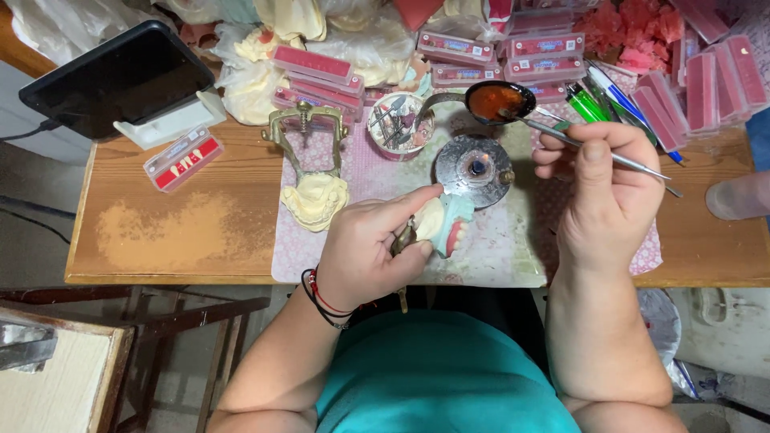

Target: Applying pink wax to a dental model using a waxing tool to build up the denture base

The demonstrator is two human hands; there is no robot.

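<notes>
Seen from above at a cluttered wooden counter [184, 232]: left hand [365, 252] closed around a denture model [445, 224] in pale plaster with pink gum, fingers wrapped tight, just below the round metal burner [475, 167]. Right hand [601, 196], right of the burner, pinching a thin metal tool [634, 164] between thumb and fingertips, its tip reaching toward a spoon [497, 102] of amber wax just above the burner. Left of the burner, a brass articulator [298, 132] with a yellow cast [314, 200]. Above the burner, a cup [399, 124] of instruments and stacked pink tooth boxes [545, 56]. Far left of the burner, a dark tablet [120, 76] on a stand.
</notes>
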